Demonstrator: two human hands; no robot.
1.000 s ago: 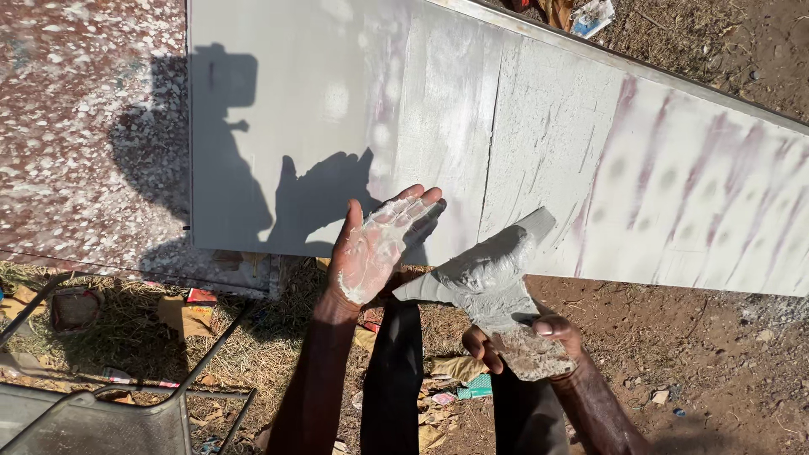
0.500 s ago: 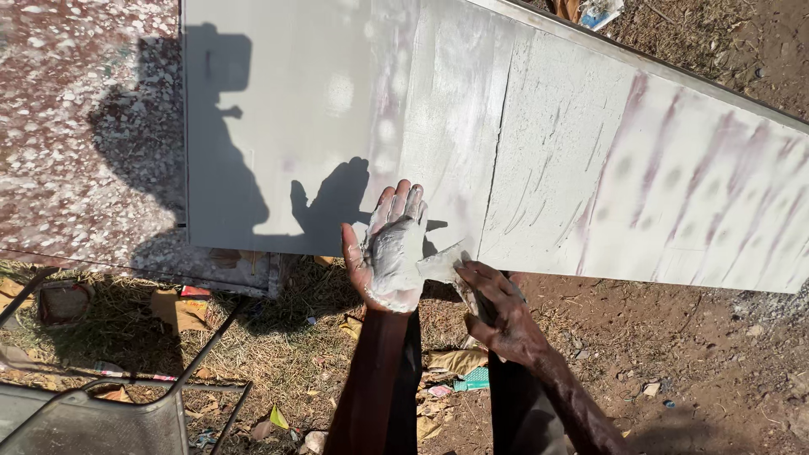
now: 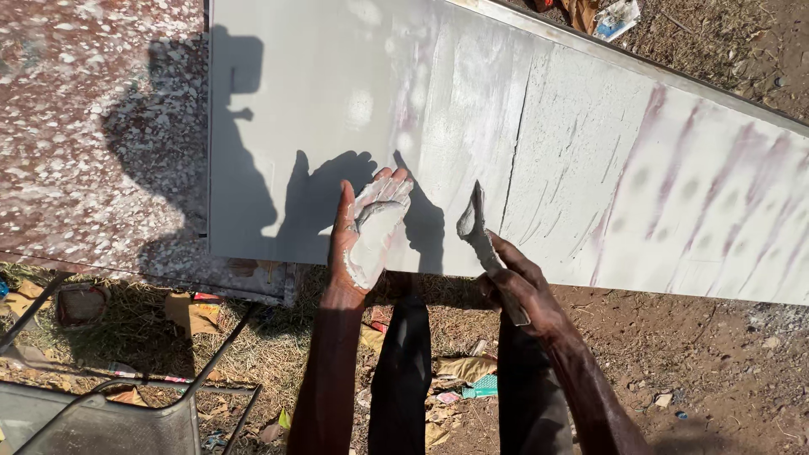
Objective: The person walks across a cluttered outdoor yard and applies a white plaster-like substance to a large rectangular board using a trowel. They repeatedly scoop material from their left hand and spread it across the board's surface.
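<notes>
Head view, looking down. Nearest, between the two forearms, lie scraps of litter (image 3: pixel 459 371) on dry ground. Lower left of the hands sits one dark metal frame (image 3: pixel 126 404). The left hand (image 3: pixel 364 236) is flat and open, palm up, carrying one heap of white putty (image 3: pixel 371 240). Just right of it, the right hand (image 3: pixel 518 282) is clamped around one putty knife (image 3: pixel 479 227), blade pointing up. Beyond both hands lies one large grey panel (image 3: pixel 590 152), smooth on the left, streaked white and pink on the right. Spreading well likely means a low blade angle and long, even strokes.
</notes>
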